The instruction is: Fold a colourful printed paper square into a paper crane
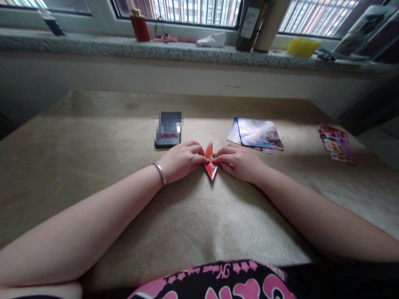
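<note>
Between my two hands is a small red folded paper (211,171), diamond-shaped with pointed ends toward and away from me. My left hand (187,158), with a silver bangle at the wrist, pinches its left side. From the other side, the thumb and fingers of my right hand (238,161) pinch the right edge. Both sets of fingertips nearly meet at the paper's middle and cover part of it. Some orange and blue print shows near the right fingertips. Paper and hands are at the tabletop (174,224).
A dark phone (170,129) lies beyond my left hand. Printed sheets (260,133) lie beyond my right hand, and colourful cards (336,143) farther right. On the stone windowsill (102,45) stand a red container (140,27), dark bottle-like items and a yellow object (303,47).
</note>
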`<state>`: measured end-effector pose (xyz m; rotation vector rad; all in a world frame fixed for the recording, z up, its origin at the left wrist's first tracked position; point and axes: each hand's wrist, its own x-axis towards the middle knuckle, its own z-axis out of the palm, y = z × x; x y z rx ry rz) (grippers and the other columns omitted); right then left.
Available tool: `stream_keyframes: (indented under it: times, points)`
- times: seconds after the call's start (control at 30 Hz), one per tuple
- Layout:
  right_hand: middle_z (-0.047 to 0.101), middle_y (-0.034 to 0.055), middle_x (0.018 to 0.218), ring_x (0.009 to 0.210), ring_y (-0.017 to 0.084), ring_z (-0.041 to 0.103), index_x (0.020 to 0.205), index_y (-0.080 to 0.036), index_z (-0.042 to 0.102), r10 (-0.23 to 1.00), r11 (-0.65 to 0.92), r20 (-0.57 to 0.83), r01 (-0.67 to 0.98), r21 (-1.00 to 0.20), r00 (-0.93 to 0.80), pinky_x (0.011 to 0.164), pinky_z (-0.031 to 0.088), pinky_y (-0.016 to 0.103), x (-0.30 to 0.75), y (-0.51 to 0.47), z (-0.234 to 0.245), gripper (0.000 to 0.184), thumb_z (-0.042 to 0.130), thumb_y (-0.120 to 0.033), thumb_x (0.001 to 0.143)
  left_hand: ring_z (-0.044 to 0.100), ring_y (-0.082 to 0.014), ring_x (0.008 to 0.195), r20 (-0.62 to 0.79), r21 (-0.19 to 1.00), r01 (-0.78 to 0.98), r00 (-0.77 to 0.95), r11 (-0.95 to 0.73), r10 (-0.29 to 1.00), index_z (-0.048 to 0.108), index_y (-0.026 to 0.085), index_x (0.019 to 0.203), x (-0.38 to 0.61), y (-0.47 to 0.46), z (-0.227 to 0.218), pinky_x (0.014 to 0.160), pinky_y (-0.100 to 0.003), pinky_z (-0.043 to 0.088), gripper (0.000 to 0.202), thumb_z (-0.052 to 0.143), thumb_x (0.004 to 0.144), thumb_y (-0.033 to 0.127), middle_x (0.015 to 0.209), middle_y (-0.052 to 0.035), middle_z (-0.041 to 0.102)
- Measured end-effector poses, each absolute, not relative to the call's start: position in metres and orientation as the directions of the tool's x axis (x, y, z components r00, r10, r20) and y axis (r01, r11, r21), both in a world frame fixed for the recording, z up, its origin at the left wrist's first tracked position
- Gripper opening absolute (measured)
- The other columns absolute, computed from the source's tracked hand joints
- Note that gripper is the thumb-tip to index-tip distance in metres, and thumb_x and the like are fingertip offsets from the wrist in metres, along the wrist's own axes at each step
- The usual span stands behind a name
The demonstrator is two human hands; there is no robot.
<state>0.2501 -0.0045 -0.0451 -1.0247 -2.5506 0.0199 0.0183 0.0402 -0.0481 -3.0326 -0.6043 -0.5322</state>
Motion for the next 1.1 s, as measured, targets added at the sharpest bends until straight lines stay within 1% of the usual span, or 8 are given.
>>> stream_keyframes:
  times: [0.33, 0.53, 0.63, 0.8, 0.9, 0.93, 1.0, 1.1]
  points:
    - [0.073, 0.0024, 0.1, 0.087, 0.018, 0.064, 0.088, -0.022, 0.073, 0.679, 0.723, 0.345, 0.672, -0.159, -0.648, 0.077, 0.051, 0.032, 0.256, -0.006, -0.044, 0.023, 0.051, -0.017, 0.086, 0.058, -0.0203, 0.106, 0.312, -0.011, 0.373, 0.883, -0.928, 0.351, 0.07, 0.023, 0.101, 0.013, 0.037, -0.04, 0.088, -0.033, 0.052, 0.023, 0.051, 0.089, 0.021, 0.096, -0.0059, 0.067]
    - [0.073, 0.0014, 0.101, 0.09, 0.017, 0.066, 0.085, -0.024, 0.073, 0.694, 0.713, 0.346, 0.67, -0.209, -0.631, 0.079, 0.053, 0.032, 0.26, -0.007, -0.046, 0.023, 0.053, -0.014, 0.083, 0.059, -0.0204, 0.106, 0.284, 0.026, 0.374, 0.886, -0.927, 0.366, 0.071, 0.023, 0.1, 0.009, 0.037, -0.037, 0.088, -0.034, 0.052, 0.024, 0.05, 0.088, 0.019, 0.094, -0.0055, 0.069]
    - [0.073, 0.0008, 0.102, 0.09, 0.016, 0.067, 0.084, -0.023, 0.073, 0.701, 0.706, 0.349, 0.674, -0.217, -0.622, 0.079, 0.053, 0.031, 0.263, -0.007, -0.048, 0.023, 0.052, -0.013, 0.082, 0.06, -0.021, 0.103, 0.288, 0.014, 0.378, 0.885, -0.926, 0.365, 0.071, 0.023, 0.1, 0.008, 0.037, -0.037, 0.085, -0.034, 0.052, 0.025, 0.049, 0.089, 0.02, 0.095, -0.0057, 0.069]
    - [0.072, 0.0012, 0.102, 0.092, 0.017, 0.066, 0.083, -0.023, 0.071, 0.707, 0.703, 0.335, 0.671, -0.236, -0.622, 0.08, 0.052, 0.031, 0.264, -0.008, -0.047, 0.022, 0.051, -0.013, 0.081, 0.059, -0.0211, 0.107, 0.319, 0.021, 0.392, 0.869, -0.92, 0.378, 0.071, 0.026, 0.097, 0.007, 0.037, -0.036, 0.092, -0.039, 0.047, 0.022, 0.051, 0.089, 0.023, 0.098, -0.0038, 0.069]
    - [0.073, 0.0033, 0.098, 0.088, 0.017, 0.066, 0.09, -0.022, 0.069, 0.762, 0.642, 0.324, 0.721, -0.262, -0.561, 0.078, 0.051, 0.031, 0.259, -0.011, -0.046, 0.021, 0.051, -0.014, 0.082, 0.058, -0.0207, 0.107, 0.329, 0.052, 0.397, 0.86, -0.916, 0.391, 0.071, 0.026, 0.097, 0.006, 0.036, -0.037, 0.091, -0.037, 0.048, 0.021, 0.052, 0.088, 0.024, 0.106, -0.0035, 0.068]
    - [0.073, 0.004, 0.096, 0.085, 0.018, 0.066, 0.096, -0.021, 0.068, 0.785, 0.611, 0.322, 0.744, -0.269, -0.529, 0.076, 0.051, 0.031, 0.257, -0.012, -0.046, 0.022, 0.051, -0.016, 0.083, 0.059, -0.0206, 0.107, 0.326, 0.062, 0.397, 0.859, -0.916, 0.394, 0.071, 0.025, 0.098, 0.007, 0.036, -0.038, 0.091, -0.037, 0.048, 0.022, 0.051, 0.089, 0.024, 0.106, -0.0033, 0.068]
    - [0.071, 0.0059, 0.101, 0.088, 0.019, 0.065, 0.107, -0.021, 0.066, 0.794, 0.597, 0.325, 0.758, -0.263, -0.513, 0.076, 0.05, 0.032, 0.253, -0.015, -0.045, 0.025, 0.053, -0.022, 0.085, 0.06, -0.0198, 0.104, 0.326, 0.091, 0.393, 0.856, -0.915, 0.4, 0.071, 0.024, 0.099, 0.008, 0.035, -0.04, 0.09, -0.036, 0.049, 0.022, 0.051, 0.09, 0.025, 0.102, -0.0029, 0.07]
    - [0.069, 0.008, 0.107, 0.095, 0.021, 0.063, 0.106, -0.021, 0.068, 0.789, 0.599, 0.338, 0.765, -0.236, -0.513, 0.083, 0.05, 0.036, 0.249, -0.015, -0.045, 0.025, 0.053, -0.031, 0.088, 0.061, -0.0179, 0.1, 0.35, 0.154, 0.387, 0.839, -0.909, 0.417, 0.071, 0.022, 0.099, 0.009, 0.035, -0.043, 0.088, -0.034, 0.051, 0.022, 0.05, 0.09, 0.024, 0.1, -0.0037, 0.07]
